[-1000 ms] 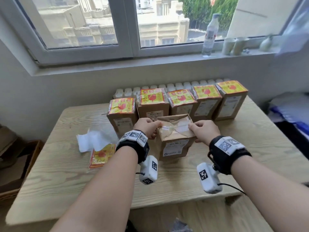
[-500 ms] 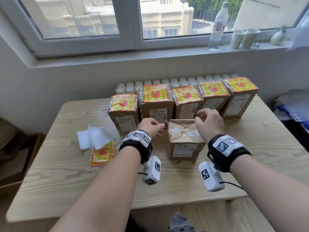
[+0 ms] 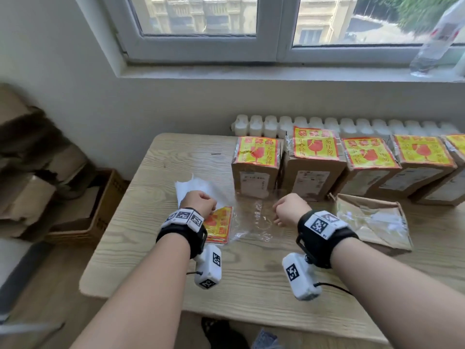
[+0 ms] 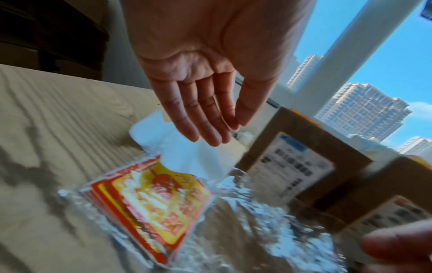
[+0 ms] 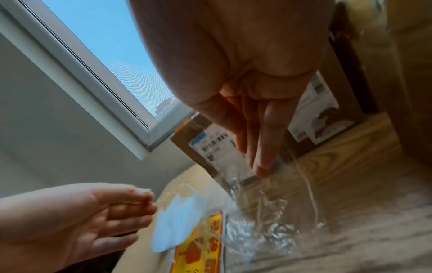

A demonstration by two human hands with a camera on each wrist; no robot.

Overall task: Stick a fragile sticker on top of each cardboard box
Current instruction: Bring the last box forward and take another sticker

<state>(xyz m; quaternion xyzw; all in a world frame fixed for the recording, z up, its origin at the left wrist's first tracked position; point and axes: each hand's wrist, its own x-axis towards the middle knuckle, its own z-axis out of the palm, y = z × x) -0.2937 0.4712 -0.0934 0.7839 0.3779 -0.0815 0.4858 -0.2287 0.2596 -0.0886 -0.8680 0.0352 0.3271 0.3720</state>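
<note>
The pack of stickers [image 3: 218,224] lies flat on the table [image 3: 141,222] in a clear wrapper [image 3: 254,222] whose loose, crinkled end trails off toward the right. A white sheet of backing paper [image 3: 193,187] overlaps the pack's far edge. The pack's long side runs roughly away from the person, from near edge to far.

The left hand [image 3: 198,201] hovers right over the pack's far end and the paper, plainly the nearer of the two. Seen from its wrist, the fingers [image 4: 198,118] are straight and close together, pointing down at the paper and holding nothing. The right hand [image 3: 289,209] hangs over the wrapper's loose end, just beside the pack on its right; its fingers [image 5: 261,147] also point down, fairly straight, and I can't tell whether the tips touch the plastic.

The bare box [image 3: 372,222], still without a sticker, sits well off to the right of both hands, nearer the right one. Behind it a row of labelled boxes [image 3: 314,170] lines the table's back edge.

I'd guess a sticker gets drawn out next: left hand steadying the pack, right pulling toward the bare box.
</note>
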